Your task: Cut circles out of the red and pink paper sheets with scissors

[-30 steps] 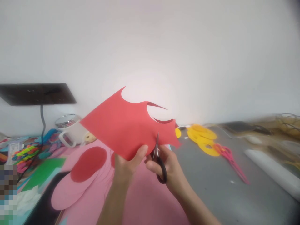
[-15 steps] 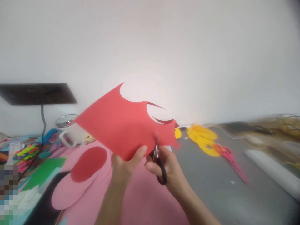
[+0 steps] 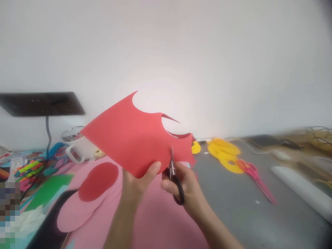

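A sheet of red paper [image 3: 124, 135] with curved bites cut from its upper edge is held up in front of me. My left hand [image 3: 141, 178] pinches its lower edge, thumb on the near face and the other fingers hidden behind. Black-handled scissors [image 3: 178, 188] are gripped in my right hand [image 3: 189, 185], their blades pointing up against the paper near its lower right part. The blades look nearly closed. Below and to the left, red paper ovals [image 3: 98, 181] lie on pink paper ovals [image 3: 75, 216].
Yellow paper rings [image 3: 224, 152] and pink scissors [image 3: 256, 180] lie on the grey table [image 3: 220, 214] at right. A white roll [image 3: 301, 190] sits farther right. At left stand a white mug [image 3: 81, 148], green paper [image 3: 49, 190] and a dark panel on a stem [image 3: 41, 103].
The red paper and my left hand have shifted slightly left. The scissor blades have tilted a little more upright and drawn closer together. Everything on the table stays put.
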Demonstrator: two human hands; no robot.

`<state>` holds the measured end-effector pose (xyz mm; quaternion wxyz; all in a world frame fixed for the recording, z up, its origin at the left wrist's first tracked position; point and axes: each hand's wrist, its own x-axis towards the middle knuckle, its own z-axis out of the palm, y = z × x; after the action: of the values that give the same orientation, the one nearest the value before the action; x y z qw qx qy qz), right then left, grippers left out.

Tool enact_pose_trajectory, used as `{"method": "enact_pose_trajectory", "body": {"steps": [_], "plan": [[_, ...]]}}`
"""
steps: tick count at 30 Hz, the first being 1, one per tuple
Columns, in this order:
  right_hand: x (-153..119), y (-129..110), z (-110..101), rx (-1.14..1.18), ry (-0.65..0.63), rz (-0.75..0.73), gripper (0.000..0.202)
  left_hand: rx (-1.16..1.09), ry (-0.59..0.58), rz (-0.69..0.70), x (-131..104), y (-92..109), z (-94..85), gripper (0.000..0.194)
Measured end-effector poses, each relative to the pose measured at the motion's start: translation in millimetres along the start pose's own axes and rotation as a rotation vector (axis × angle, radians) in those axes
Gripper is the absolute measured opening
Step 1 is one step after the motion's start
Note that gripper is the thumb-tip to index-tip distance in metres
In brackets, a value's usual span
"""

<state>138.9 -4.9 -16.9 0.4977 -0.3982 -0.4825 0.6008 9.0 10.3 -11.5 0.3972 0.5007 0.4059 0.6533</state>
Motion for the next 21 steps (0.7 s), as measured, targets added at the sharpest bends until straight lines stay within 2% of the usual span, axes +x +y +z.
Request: {"method": "enact_pose_trajectory", "body": {"steps": [4,9,13,18,21], "plan": [[-0.5,0.6,0.3,-0.020,0.016,0.006,0.035,0.049,0.006,0.011,0.2,1.2,-1.4,0.037],[1.3,3.2,-0.3,-0.049,0.028,0.017,0.027,0.090,0.014,0.018,0.4,3.8,-2.3,0.011],[1.5,4.0,0.4,-0.055,0.031,0.012,0.023,0.066,0.050,-0.037,0.5,2.9,-2.7,0.011],[0.8,6.4,1.8,-0.070,0.128,-0.014,0.023,-0.173,-0.008,-0.103,-1.7,-6.5,2.1,0.019],[1.1,8.4,1.4,-0.067,0.165,-0.050,0.029,-0.163,-0.006,-0.102,-4.8,-10.7,9.3,0.022]]}}
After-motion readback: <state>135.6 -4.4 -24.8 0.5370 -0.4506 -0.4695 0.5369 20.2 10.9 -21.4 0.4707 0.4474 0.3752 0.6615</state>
